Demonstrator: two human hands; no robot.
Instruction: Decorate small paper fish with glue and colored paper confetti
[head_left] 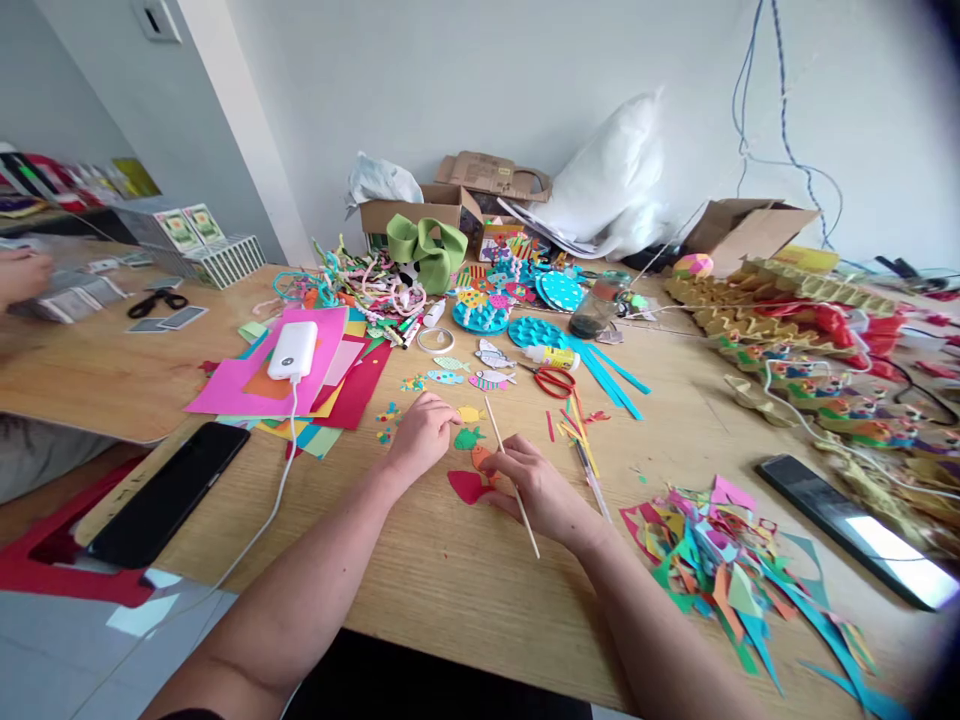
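Note:
My right hand (pixel 536 485) is closed on a thin wooden stick (pixel 492 418), which slants across its fingers. Its fingertips are at an orange paper fish (pixel 480 456) and a red paper cutout (pixel 466 487), partly covering them. My left hand (pixel 422 432) is closed, fingers curled, its fingertips beside a yellow paper fish (pixel 472 414); whether anything is pinched there is hidden. Between the hands lies a green paper fish (pixel 469 438). Farther back are decorated fish cutouts, among them a striped fish (pixel 491 380) and a blue one (pixel 445 377). Small coloured dots (pixel 387 422) lie left of them.
Red scissors (pixel 553 381), a glue bottle (pixel 551 357) and a pen (pixel 592 480) lie nearby. Paper scraps (pixel 720 560) and a phone (pixel 855 525) are right. Coloured sheets (pixel 225 385), a power bank (pixel 293 350) and another phone (pixel 169 492) are left. Another person's hand (pixel 22 275) is far left.

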